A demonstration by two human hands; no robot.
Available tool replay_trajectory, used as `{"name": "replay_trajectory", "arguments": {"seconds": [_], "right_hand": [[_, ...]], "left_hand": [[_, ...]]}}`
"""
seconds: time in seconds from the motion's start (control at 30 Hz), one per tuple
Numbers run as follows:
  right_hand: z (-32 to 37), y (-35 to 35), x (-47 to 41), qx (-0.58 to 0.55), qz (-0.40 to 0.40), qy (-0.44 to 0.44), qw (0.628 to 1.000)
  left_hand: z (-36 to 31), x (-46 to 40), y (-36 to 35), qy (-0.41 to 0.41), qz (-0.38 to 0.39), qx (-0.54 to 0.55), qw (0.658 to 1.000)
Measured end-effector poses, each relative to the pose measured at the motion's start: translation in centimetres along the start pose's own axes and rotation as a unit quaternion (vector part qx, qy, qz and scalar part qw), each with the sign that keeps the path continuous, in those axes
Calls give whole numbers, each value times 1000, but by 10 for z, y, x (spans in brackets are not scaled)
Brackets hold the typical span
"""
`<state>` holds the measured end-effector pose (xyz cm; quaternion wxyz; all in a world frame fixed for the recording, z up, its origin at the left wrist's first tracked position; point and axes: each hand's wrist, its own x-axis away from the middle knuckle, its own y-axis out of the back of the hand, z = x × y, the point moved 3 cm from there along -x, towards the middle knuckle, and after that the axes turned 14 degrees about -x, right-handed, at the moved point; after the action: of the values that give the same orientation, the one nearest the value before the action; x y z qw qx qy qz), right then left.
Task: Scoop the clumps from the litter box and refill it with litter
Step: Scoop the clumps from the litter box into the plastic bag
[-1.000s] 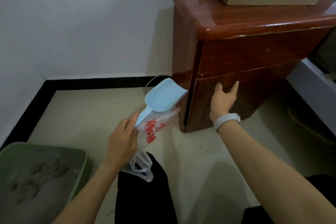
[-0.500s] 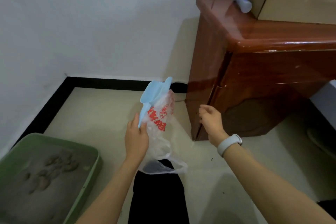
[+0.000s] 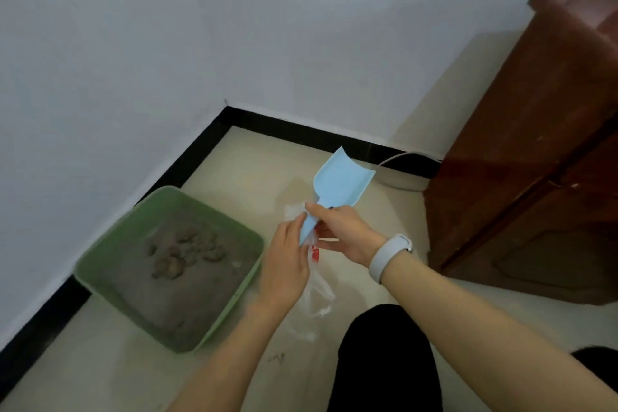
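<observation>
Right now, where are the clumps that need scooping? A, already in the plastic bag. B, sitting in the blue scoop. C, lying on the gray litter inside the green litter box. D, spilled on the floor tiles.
C: the clumps lie in a cluster on the gray litter inside the green litter box, while the blue scoop, held above the floor, shows an empty bowl.

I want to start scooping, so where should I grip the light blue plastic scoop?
By the narrow handle of the light blue plastic scoop, from its near end, where both hands already meet. Its wide open bowl points up and away, so it stays free to dig the clumps in the green litter box.
</observation>
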<state>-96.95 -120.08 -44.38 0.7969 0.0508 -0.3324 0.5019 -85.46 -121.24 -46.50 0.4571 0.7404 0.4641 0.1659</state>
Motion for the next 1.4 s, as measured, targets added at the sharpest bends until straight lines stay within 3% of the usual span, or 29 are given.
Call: {"name": "replay_trajectory", "arguments": {"seconds": [0.1, 0.23, 0.37, 0.47, 0.63, 0.77, 0.97, 1.13, 1.23, 1.4], "right_hand": [[-8, -31, -12, 9, 3, 14, 1000], [-3, -50, -36, 65, -21, 67, 995], [6, -68, -61, 192, 37, 73, 978], [1, -87, -89, 348, 94, 133, 923], [-36, -123, -122, 445, 166, 195, 858], [-71, -132, -161, 446, 138, 209, 859], [-119, -121, -224, 395, 78, 193, 895], [-128, -93, -263, 319, 1, 177, 931], [-136, -64, -278, 337, -3, 141, 931], [-155, -25, -284, 405, 13, 86, 910]], "left_hand": [[24, 8, 13, 27, -18, 38, 999], [54, 14, 28, 77, -57, 10, 995], [88, 25, 38, 151, -102, -52, 982], [120, 46, 38, 272, -124, -81, 951], [169, 93, 43, 440, -175, -111, 874], [202, 125, 34, 532, -206, -111, 814], [231, 121, 19, 528, -215, -130, 811], [237, 146, 17, 533, -154, -211, 805], [229, 147, 9, 538, -134, -215, 804], [224, 103, -9, 507, -125, -189, 832]]}}
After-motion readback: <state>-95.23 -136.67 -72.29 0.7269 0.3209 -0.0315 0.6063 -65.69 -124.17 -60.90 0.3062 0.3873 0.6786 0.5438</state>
